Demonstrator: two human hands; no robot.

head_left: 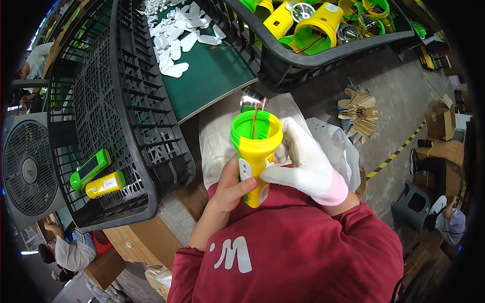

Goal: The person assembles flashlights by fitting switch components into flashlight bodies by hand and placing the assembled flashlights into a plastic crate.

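A yellow and green flashlight body point(256, 146) stands tilted in front of my chest, its wide threaded mouth facing up. My bare left hand point(231, 189) is closed round its lower left side, thumb across the front. My right hand point(306, 164), in a white glove with a pink cuff, has its bent fingers and thumb against the right side of the body. A small white bit shows by that thumb, but I cannot make out what it is. Red and dark wires run out of the mouth to a shiny reflector point(252, 100) hanging beyond the far rim.
At the left stands a black crate point(136, 214) with two finished-looking flashlights point(105, 184) in it. Loose white plastic pieces point(184, 35) lie on the green tabletop point(202, 81). Another black crate point(323, 63), full of flashlight bodies, is at the far right. A fan point(30, 171) stands far left.
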